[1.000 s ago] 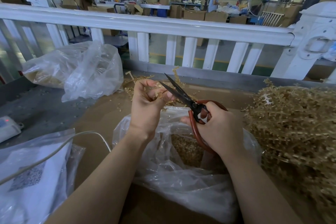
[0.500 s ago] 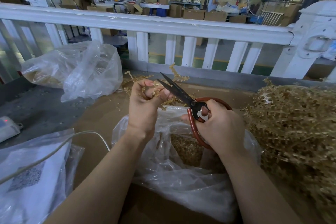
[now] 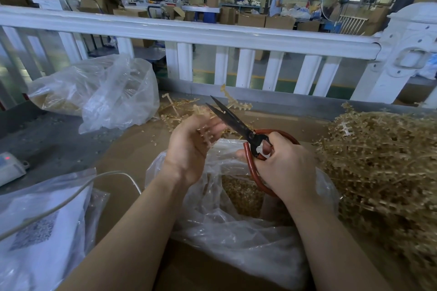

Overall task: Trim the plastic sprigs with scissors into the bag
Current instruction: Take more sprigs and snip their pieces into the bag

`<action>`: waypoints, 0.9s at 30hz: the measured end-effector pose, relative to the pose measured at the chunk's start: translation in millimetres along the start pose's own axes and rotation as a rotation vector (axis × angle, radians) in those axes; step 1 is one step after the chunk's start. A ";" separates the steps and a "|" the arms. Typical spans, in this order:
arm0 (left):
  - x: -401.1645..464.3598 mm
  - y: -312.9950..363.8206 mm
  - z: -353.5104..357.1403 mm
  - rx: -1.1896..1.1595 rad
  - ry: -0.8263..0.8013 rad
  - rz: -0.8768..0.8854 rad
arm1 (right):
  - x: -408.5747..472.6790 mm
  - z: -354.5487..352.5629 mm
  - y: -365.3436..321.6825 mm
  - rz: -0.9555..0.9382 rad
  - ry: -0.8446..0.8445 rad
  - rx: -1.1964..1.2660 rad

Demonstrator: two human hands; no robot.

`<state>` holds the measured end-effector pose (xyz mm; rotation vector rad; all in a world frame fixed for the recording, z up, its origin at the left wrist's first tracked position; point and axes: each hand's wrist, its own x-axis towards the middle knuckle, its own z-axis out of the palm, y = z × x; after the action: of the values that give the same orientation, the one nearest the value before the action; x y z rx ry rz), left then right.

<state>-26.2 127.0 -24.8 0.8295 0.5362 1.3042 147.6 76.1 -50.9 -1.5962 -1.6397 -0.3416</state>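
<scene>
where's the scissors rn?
Head view, centre: scissors in the right hand, blades open toward the left hand, above the open plastic bag.

Brown cardboard-topped bench [image 3: 132, 149] w/ clear open bag [image 3: 236, 231] at centre, tan sprig pile [image 3: 383, 160] at right, 2nd clear bag [image 3: 99, 92] far left, loose sprigs [image 3: 179, 106] behind.

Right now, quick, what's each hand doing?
Left hand: closed on a plastic sprig.
Right hand: closed on the scissors, blades open.
</scene>
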 end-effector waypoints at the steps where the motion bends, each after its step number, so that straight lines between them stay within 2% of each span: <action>1: -0.3 0.6 -0.7 -0.007 0.005 -0.023 | 0.1 0.0 0.4 0.005 -0.009 -0.002; 12: -2.0 5.2 -2.0 0.023 -0.050 -0.077 | 0.0 0.6 4.9 0.004 -0.015 -0.011; 27: 1.3 0.3 -2.7 0.082 -0.049 0.043 | -2.7 4.2 10.2 -0.031 -0.049 0.112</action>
<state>-28.2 128.9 -26.1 0.9425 0.5384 1.3045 155.3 78.8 -58.8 -1.5073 -1.6923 -0.2236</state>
